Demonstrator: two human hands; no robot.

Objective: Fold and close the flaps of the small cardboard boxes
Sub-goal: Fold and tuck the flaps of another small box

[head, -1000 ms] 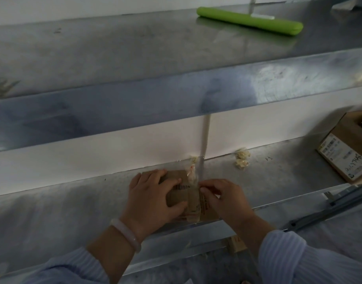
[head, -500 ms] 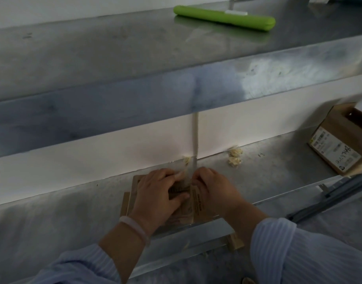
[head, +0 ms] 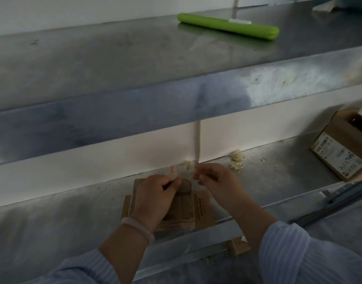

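Observation:
A small flattened brown cardboard box [head: 198, 206] lies on the lower metal ledge [head: 73, 212], its printed flaps spread out. My left hand [head: 155, 195] rests on the box's left half, with curled fingers pinching one end of a strip of clear tape [head: 184, 171] at the far edge. My right hand [head: 217, 181] is raised just above the box's far right corner and pinches the other end of the strip. Much of the box top is hidden under my left hand.
A second brown box [head: 340, 152] with a white label stands open at the right end of the ledge. Crumpled tape balls [head: 236, 159] lie by the white wall. A green bar [head: 227, 28] rests on the upper metal shelf. A cardboard scrap [head: 238, 245] sits below the ledge.
Both hands have moved from pressing on the box top to its far edge. The right hand has lifted off the box, and a clear tape strip now stretches between the fingers.

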